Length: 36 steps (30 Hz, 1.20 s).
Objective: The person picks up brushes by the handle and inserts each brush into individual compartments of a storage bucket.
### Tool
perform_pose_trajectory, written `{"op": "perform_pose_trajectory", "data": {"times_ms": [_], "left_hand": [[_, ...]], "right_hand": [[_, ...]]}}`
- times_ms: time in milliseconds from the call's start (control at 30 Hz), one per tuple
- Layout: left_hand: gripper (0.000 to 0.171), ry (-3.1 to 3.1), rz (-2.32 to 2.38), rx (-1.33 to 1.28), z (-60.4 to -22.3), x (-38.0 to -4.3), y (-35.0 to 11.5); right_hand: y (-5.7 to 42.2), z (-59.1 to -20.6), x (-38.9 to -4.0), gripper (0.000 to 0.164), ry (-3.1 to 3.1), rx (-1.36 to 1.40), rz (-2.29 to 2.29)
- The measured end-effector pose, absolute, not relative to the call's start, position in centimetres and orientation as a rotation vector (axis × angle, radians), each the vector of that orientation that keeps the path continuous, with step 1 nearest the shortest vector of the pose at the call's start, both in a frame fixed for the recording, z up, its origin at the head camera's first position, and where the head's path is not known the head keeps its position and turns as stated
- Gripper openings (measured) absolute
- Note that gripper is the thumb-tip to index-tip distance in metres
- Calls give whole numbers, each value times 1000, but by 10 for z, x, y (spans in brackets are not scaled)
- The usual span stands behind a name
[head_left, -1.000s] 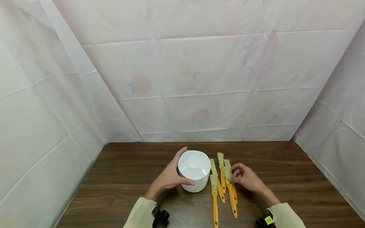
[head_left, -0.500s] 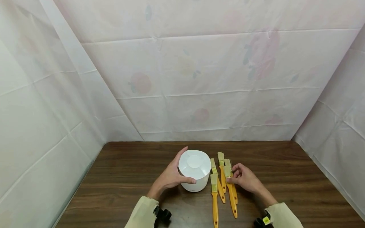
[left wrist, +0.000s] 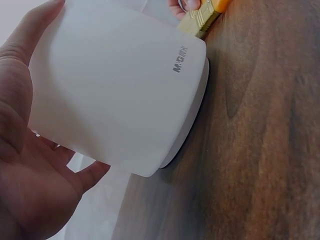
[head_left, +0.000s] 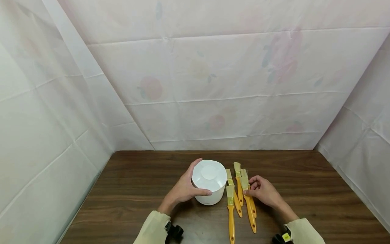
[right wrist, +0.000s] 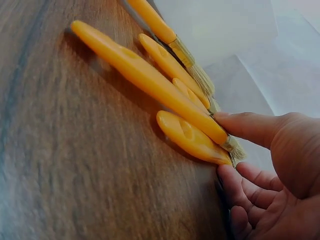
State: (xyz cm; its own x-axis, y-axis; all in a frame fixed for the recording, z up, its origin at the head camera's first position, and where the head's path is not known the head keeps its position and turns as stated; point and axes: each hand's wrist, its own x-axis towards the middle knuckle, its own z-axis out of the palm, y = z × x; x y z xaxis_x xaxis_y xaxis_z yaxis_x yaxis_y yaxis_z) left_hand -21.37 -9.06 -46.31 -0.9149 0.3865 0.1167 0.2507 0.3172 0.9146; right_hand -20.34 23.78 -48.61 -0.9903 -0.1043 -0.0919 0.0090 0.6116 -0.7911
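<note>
A white, rounded container (head_left: pixel 208 179) stands on the table, and my left hand (head_left: pixel 185 188) grips its left side with the thumb across the front. The left wrist view shows small dark lettering on the container's wall (left wrist: pixel 120 95). Several paintbrushes with yellow handles, gold ferrules and pale bristles lie to the right of it. My right hand (head_left: pixel 263 191) pinches a paintbrush (right wrist: pixel 150 85) near its ferrule, thumb on one side and fingertips on the other. Another paintbrush (right wrist: pixel 187 137) lies beside it, right at the fingertips. The nearest paintbrush to the front (head_left: pixel 231 217) lies untouched.
The dark wood-grain table (head_left: pixel 137 193) ends at the back against a pale sheet (head_left: pixel 228 84) with faint fruit prints. Similar white sheets hang at the left (head_left: pixel 45 135) and right (head_left: pixel 365 135). Two more paintbrushes (head_left: pixel 239 189) lie close between the container and my right hand.
The pinched paintbrush has turned slightly, its bristles shifting right over the paintbrush behind it. My left hand keeps its grip on the container. The head view has shifted a little.
</note>
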Motion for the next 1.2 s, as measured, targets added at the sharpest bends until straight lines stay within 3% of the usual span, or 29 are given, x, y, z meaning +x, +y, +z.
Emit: {"op": "perform_pose_trajectory", "data": {"times_ms": [700, 1200], "left_hand": [[113, 2429, 1676, 591, -464, -213, -90], [110, 2423, 1677, 583, -464, -213, -90]], "right_hand": [[241, -482, -203, 61, 2713, -17, -1225], [241, -478, -204, 56, 2592, 67, -1400]]}}
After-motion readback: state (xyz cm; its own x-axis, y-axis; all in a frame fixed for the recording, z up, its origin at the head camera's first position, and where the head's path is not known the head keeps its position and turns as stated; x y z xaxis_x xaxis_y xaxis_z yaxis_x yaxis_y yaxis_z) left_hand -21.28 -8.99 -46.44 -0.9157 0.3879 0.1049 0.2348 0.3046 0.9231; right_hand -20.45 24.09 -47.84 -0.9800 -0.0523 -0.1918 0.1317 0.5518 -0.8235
